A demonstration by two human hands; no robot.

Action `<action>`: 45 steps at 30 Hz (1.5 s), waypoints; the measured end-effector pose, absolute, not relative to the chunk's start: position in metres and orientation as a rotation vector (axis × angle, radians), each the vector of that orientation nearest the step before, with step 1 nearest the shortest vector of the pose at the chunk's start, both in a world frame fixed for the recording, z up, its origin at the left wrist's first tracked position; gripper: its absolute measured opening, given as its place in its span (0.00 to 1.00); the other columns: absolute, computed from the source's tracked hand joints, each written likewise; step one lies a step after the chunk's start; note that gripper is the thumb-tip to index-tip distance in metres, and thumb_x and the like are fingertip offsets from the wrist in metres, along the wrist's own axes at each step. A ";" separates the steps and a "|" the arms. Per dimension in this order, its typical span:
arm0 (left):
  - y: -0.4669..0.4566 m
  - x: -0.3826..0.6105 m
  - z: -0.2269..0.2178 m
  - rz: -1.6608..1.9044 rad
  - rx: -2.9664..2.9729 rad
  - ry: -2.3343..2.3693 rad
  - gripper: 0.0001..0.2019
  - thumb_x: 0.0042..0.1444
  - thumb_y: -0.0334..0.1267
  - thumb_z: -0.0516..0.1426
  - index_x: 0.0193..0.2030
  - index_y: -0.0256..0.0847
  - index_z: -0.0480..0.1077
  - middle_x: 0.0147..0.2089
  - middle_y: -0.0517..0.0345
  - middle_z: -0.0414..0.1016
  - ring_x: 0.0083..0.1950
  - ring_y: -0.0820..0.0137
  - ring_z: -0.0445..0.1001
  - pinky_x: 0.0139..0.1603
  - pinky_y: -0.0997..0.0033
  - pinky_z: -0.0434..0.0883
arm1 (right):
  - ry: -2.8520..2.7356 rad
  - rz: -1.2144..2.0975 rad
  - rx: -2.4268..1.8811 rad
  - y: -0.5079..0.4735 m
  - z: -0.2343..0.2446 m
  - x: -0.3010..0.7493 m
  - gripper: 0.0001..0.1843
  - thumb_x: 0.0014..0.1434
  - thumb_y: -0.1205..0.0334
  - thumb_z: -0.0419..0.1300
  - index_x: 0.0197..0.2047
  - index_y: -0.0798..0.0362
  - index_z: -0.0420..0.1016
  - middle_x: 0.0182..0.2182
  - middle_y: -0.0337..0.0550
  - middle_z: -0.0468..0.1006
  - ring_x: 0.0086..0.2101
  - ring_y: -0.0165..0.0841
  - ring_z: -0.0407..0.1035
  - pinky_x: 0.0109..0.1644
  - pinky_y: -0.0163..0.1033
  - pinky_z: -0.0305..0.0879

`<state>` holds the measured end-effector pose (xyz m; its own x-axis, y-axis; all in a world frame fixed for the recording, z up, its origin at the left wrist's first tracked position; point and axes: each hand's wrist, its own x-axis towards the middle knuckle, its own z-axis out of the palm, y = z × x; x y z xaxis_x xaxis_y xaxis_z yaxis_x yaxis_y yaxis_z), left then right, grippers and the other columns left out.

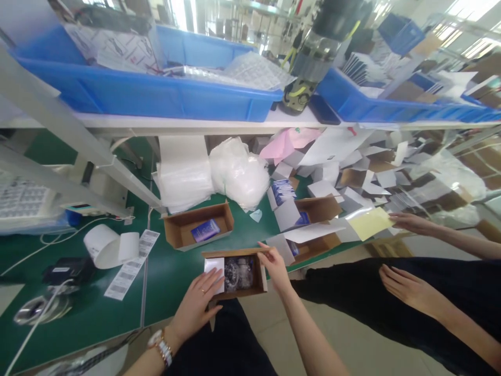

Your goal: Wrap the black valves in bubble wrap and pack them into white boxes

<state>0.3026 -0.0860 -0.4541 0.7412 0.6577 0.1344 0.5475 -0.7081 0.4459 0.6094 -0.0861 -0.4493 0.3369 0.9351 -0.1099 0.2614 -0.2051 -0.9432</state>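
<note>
A small open cardboard box (258, 279) sits at the near edge of the green table. Inside it lie a white card (214, 265) and a clear bag with a dark part (238, 274). My left hand (198, 305) rests on the box's left side, fingers stretched flat over the white card. My right hand (276, 266) pinches the box's right wall and upper flap. A watch is on my left wrist.
A second open box with a blue packet (205, 230) stands behind. Label roll (105, 245) and barcode strip lie left. Plastic bags (238, 172), more boxes and loose cards crowd the back. A co-worker's hands (407, 287) and yellow sheet (370, 222) are at right. Blue bins (156, 96) sit on the shelf.
</note>
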 end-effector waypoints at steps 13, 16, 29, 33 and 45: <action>-0.093 0.309 -0.453 0.269 2.370 0.968 0.21 0.61 0.32 0.59 0.61 0.44 0.70 0.62 0.50 0.76 0.65 0.58 0.71 0.67 0.51 0.70 | -1.718 0.740 -1.464 -0.110 -0.498 0.635 0.15 0.65 0.59 0.57 0.53 0.48 0.77 0.56 0.52 0.71 0.56 0.47 0.68 0.61 0.57 0.68; -0.103 0.290 -0.431 0.350 2.308 1.107 0.14 0.60 0.28 0.55 0.49 0.45 0.76 0.47 0.54 0.82 0.54 0.64 0.77 0.59 0.61 0.75 | -1.770 0.867 -1.502 -0.105 -0.504 0.641 0.15 0.68 0.56 0.53 0.51 0.49 0.77 0.52 0.52 0.77 0.54 0.47 0.71 0.60 0.58 0.69; -0.047 0.320 -0.425 -0.242 2.520 0.802 0.58 0.41 0.55 0.74 0.76 0.50 0.50 0.80 0.32 0.35 0.79 0.36 0.38 0.73 0.27 0.44 | -2.573 0.711 -1.404 -0.104 -0.459 0.641 0.38 0.57 0.61 0.67 0.70 0.48 0.65 0.73 0.54 0.55 0.72 0.55 0.48 0.72 0.65 0.53; -0.056 0.322 -0.428 -0.243 2.542 0.869 0.60 0.43 0.45 0.75 0.77 0.53 0.44 0.80 0.33 0.31 0.79 0.38 0.38 0.72 0.30 0.50 | -2.597 0.539 -1.561 -0.112 -0.461 0.598 0.69 0.35 0.53 0.82 0.76 0.43 0.51 0.75 0.63 0.46 0.72 0.66 0.41 0.71 0.72 0.43; -0.063 0.318 -0.426 -0.248 2.622 0.837 0.43 0.62 0.39 0.63 0.77 0.49 0.42 0.79 0.31 0.37 0.79 0.40 0.32 0.72 0.33 0.54 | -2.728 0.497 -1.459 -0.109 -0.444 0.606 0.53 0.56 0.53 0.72 0.76 0.39 0.47 0.75 0.64 0.45 0.71 0.66 0.43 0.69 0.73 0.44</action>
<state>0.3182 -0.0634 -0.4263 0.8074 0.5215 -0.2759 0.5877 -0.7522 0.2981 0.6060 -0.1086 -0.4444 -0.5665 0.8120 -0.1407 0.8094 0.5162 -0.2799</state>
